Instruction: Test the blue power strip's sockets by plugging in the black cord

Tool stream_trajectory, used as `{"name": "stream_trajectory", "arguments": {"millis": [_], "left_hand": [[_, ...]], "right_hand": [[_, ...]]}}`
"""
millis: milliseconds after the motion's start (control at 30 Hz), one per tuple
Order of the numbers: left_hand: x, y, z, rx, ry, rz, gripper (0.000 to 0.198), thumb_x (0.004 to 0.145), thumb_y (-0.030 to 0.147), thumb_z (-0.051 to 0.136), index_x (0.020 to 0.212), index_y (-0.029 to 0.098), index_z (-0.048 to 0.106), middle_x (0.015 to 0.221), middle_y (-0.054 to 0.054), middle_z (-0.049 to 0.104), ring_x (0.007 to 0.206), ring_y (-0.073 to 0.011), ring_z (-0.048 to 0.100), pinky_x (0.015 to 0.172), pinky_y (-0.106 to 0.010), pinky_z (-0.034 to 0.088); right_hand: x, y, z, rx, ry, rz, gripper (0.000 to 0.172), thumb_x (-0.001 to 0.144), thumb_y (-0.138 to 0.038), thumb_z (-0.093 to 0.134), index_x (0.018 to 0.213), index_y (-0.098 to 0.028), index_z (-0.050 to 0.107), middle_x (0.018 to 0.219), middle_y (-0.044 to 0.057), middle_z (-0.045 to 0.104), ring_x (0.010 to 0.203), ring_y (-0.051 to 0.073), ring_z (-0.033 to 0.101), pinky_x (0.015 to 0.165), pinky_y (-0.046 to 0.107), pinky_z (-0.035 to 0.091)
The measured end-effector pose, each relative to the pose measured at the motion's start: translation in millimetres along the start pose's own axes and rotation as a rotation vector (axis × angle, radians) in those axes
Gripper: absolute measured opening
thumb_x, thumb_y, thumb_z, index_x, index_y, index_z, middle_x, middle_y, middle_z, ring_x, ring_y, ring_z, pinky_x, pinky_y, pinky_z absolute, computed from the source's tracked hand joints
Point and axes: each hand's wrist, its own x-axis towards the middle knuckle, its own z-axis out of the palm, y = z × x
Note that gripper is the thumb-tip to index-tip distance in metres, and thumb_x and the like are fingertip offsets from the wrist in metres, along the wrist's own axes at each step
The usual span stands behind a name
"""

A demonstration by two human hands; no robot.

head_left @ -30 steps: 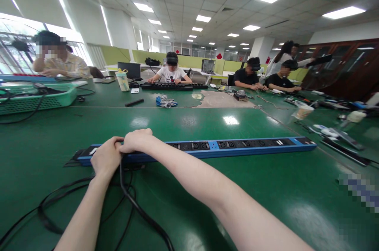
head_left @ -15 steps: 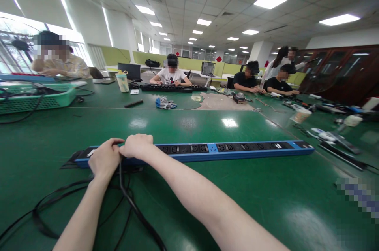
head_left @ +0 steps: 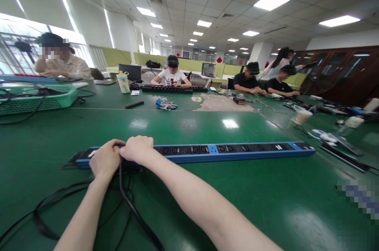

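A long blue and black power strip (head_left: 248, 153) lies across the green table, its rows of sockets facing up. My left hand (head_left: 106, 158) curls over the strip near its left end, fingers bent. Right beside it, my right hand (head_left: 137, 149) is closed above the strip, its thumb side against my left fingers. From between the two hands a thick black power cable (head_left: 127, 199) runs down toward me. The end of this cable is hidden by my hands, so I cannot see whether it sits in a socket.
Thin black cords (head_left: 44, 203) loop at the lower left. A green basket (head_left: 63, 100) with cables stands on the left. Blue and grey gloves (head_left: 166, 104) and a black bar (head_left: 134, 104) lie farther back. Several people sit around the table; one stands behind. Assorted parts crowd the right side.
My hands stay in almost the same place on the power strip. The whole view has shifted very slightly. The standing person at the back right has leaned.
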Motion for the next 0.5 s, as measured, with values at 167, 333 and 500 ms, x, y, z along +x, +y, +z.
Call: {"name": "stream_trajectory", "arguments": {"millis": [167,333,500], "left_hand": [[-2.7,2.3,-1.3,0.001,0.004,0.009,0.042,0.099,0.036,0.039,0.118,0.032,0.076,0.105,-0.012,0.075,0.091,-0.032,0.066,0.077,-0.042,0.05],[-2.7,2.8,-2.2,0.008,0.009,-0.001,0.043,0.099,0.034,0.039,0.118,0.031,0.077,0.1,-0.012,0.074,0.087,-0.0309,0.065,0.073,-0.041,0.049],[-3.2,2.6,-1.8,0.003,0.022,0.002,0.041,0.098,0.035,0.04,0.116,0.033,0.077,0.1,-0.011,0.074,0.088,-0.0321,0.065,0.073,-0.041,0.048]], "right_hand": [[4.0,-0.5,-6.8,-0.01,-0.034,-0.005,0.043,0.094,-0.046,0.063,0.122,-0.017,0.078,0.129,0.018,0.075,0.12,0.032,0.073,0.098,0.046,0.06],[0.8,0.4,2.4,0.0,0.01,0.013,0.05,0.096,-0.052,0.056,0.124,-0.016,0.077,0.127,0.018,0.076,0.118,0.033,0.073,0.097,0.047,0.059],[0.2,-1.1,-0.1,-0.008,-0.004,0.009,0.051,0.096,-0.054,0.058,0.123,-0.017,0.078,0.127,0.019,0.076,0.119,0.033,0.073,0.098,0.046,0.059]]}}
